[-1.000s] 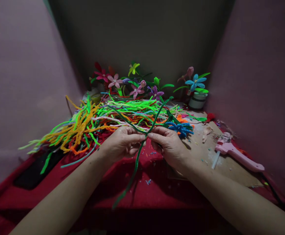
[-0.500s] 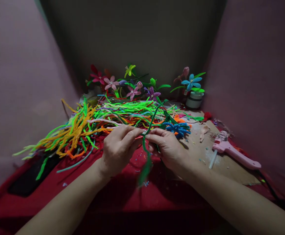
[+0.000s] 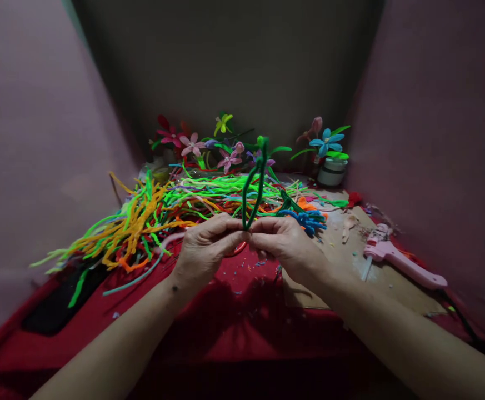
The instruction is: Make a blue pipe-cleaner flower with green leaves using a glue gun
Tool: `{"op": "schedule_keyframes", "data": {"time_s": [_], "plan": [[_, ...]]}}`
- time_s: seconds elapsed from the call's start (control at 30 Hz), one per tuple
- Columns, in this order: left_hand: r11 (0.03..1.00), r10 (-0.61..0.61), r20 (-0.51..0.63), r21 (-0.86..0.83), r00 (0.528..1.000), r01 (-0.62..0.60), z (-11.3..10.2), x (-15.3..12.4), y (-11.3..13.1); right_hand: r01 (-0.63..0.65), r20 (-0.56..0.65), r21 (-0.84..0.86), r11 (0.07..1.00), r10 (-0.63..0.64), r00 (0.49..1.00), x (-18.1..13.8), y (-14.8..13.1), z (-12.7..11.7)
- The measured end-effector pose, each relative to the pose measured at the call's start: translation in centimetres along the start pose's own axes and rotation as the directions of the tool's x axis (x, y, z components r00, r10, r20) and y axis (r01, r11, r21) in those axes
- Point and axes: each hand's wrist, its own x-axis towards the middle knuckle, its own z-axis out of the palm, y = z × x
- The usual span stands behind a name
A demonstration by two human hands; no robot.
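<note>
My left hand [image 3: 206, 241] and my right hand [image 3: 286, 241] meet fingertip to fingertip above the red cloth. Both pinch the lower end of a dark green pipe cleaner [image 3: 245, 194], which stands up from the fingertips as a narrow loop with its two sides joined near the top. Under my left fingers shows a red curved piece [image 3: 238, 249], perhaps a scissor handle; most of it is hidden. Just beyond my right hand lies a bundle of blue pipe cleaners [image 3: 306, 219], with dark green ones beside it.
A heap of green and orange pipe cleaners [image 3: 134, 222] spreads over the red cloth [image 3: 142, 328] at left, partly over a black flat object [image 3: 50, 305]. At right, a pink glue gun [image 3: 409, 261] rests on cardboard [image 3: 409, 297]. Pipe-cleaner flowers [image 3: 192, 144] and a jar [image 3: 333, 171] stand behind.
The green pipe cleaner's end, which hung below my hands, now points up, forming an upright loop. Both hands stay together at nearly the same place.
</note>
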Motion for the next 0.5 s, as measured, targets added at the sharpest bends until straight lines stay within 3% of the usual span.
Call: {"op": "schedule_keyframes", "data": {"time_s": [0.13,0.3,0.5], "plan": [[0.994,-0.084,0.020,-0.072,0.996,0.085,-0.3,0.6,1.7,0.084,0.051,0.228,0.970,-0.099,0.994,0.3,0.3,0.2],[0.998,-0.062,-0.038,0.008,0.997,0.062,-0.4,1.4,3.8,0.010,0.053,0.478,0.878,-0.040,0.998,0.5,-0.4,0.7],[0.910,-0.239,-0.037,-0.358,0.970,0.210,0.7,1.5,3.3,-0.048,0.096,0.610,0.791,-0.014,0.995,0.7,-0.9,1.7]]}}
